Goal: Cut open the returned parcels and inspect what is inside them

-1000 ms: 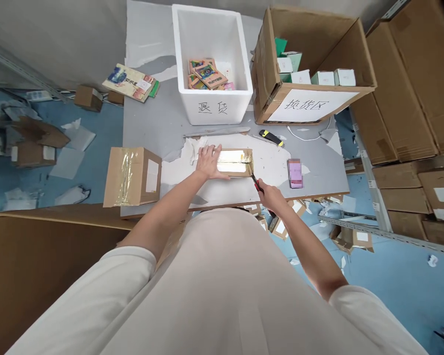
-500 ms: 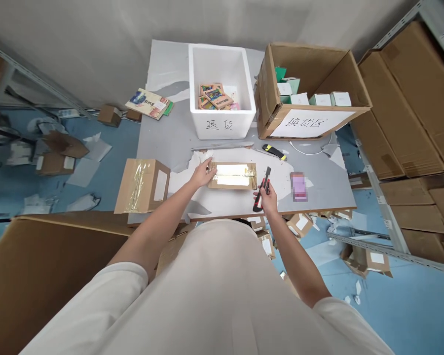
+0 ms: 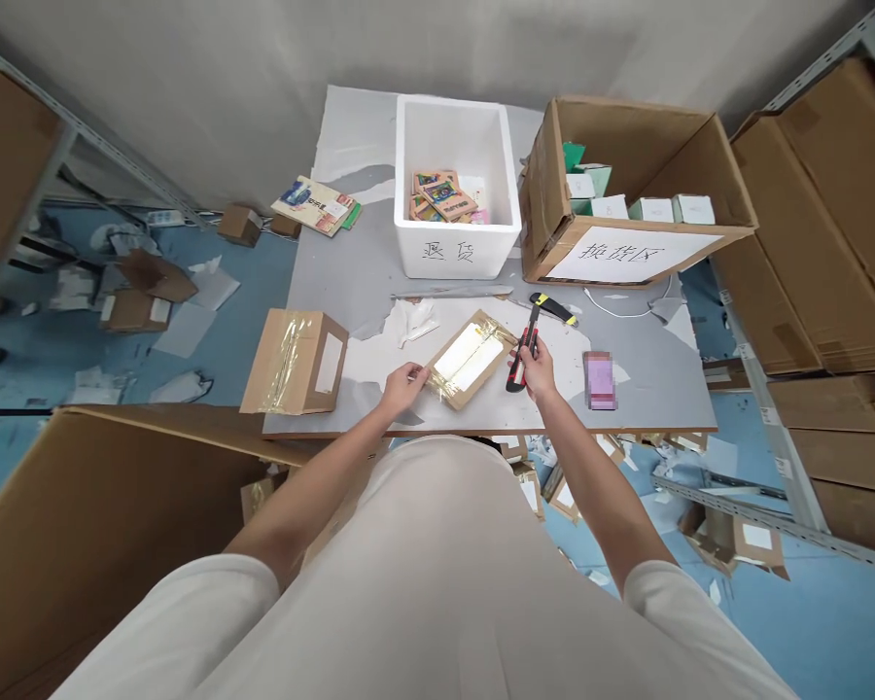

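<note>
A small taped cardboard box [image 3: 471, 360] with a white label lies at an angle on the table. My left hand [image 3: 406, 386] is closed on its lower left corner, thumb and fingers pinching the edge. In my right hand [image 3: 538, 371] is a red and black box cutter [image 3: 523, 360], its tip pointing away from me, just right of the box. Beyond that tip rests a second cutter, black and yellow [image 3: 554, 308]. A purple phone-like object [image 3: 600, 380], partly pixelated, lies right of my right hand.
A white foam box [image 3: 458, 251] with small packs and an open carton [image 3: 638, 255] with green-white boxes stand at the back. A taped carton [image 3: 296, 362] sits left, booklets [image 3: 317, 205] behind it. A large open carton [image 3: 138, 506] is beside me. Shelves flank the table [image 3: 313, 277].
The small box has turned counterclockwise, its left end swinging towards me with my left hand. The box cutter stays in my right hand. The whole view has shifted slightly.
</note>
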`<state>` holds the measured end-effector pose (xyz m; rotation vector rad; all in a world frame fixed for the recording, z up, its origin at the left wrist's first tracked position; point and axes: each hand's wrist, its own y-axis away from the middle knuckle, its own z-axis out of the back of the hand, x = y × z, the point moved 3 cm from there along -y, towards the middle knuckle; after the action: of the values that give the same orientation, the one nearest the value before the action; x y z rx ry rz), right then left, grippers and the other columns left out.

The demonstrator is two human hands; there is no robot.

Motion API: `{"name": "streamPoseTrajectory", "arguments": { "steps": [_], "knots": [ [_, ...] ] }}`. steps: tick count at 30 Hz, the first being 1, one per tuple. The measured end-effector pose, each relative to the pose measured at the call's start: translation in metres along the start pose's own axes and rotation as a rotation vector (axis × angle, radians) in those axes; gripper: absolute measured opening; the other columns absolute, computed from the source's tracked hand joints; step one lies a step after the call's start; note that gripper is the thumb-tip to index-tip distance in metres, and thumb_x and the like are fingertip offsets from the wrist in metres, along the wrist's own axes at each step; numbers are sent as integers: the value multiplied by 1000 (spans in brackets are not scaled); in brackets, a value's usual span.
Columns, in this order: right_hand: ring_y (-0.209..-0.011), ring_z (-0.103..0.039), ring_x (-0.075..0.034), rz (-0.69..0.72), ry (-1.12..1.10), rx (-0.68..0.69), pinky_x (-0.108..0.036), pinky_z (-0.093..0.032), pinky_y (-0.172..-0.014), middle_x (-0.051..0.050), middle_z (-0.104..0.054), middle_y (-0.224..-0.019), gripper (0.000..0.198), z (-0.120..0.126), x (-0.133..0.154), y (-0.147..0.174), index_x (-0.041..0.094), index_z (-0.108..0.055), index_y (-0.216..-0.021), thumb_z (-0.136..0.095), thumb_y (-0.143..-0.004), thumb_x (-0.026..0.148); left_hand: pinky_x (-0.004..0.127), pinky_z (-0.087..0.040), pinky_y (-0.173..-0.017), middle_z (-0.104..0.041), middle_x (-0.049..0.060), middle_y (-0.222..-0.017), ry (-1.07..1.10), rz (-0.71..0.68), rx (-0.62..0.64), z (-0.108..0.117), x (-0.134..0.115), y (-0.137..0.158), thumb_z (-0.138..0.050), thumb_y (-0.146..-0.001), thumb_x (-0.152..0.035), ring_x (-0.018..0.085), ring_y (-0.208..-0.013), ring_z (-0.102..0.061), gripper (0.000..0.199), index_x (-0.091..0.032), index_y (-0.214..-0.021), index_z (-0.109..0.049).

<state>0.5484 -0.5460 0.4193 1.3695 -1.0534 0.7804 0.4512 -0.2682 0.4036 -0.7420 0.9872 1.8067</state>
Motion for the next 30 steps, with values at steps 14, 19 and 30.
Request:
{"name": "streamPoseTrajectory", "arguments": {
  "steps": [14,19,30],
  "knots": [
    [-64,-58,-9,-24,67,60,-27,-54,-58,-2,-64,-100,58,-6,-15,20,23,-51,-121,-67,-70,47,31,-48,-76,-69,3,-75,-22,52,11,-6,-8,20,-52,-81,-53,19,-77,-65,33,-21,-81,-60],
    [-83,-61,-16,-9,111,94,-30,-55,-67,-5,-64,-109,81,-9,-24,33,23,-45,-130,-79,-57,35,31,-46,-70,-67,1,-68,-105,74,35,-9,-11,27,-53,-80,-51,19,-71,-63,30,-22,-71,-56],
    [-88,-61,-18,-40,215,57,-31,-55,-67,-7,-63,-110,78,-20,-22,33,20,-45,-132,-74,-62,37,30,-48,-67,-64,0,-66,-19,91,131,-26,3,46,-56,-77,-48,18,-68,-62,28,-21,-70,-55]
  ]
}}
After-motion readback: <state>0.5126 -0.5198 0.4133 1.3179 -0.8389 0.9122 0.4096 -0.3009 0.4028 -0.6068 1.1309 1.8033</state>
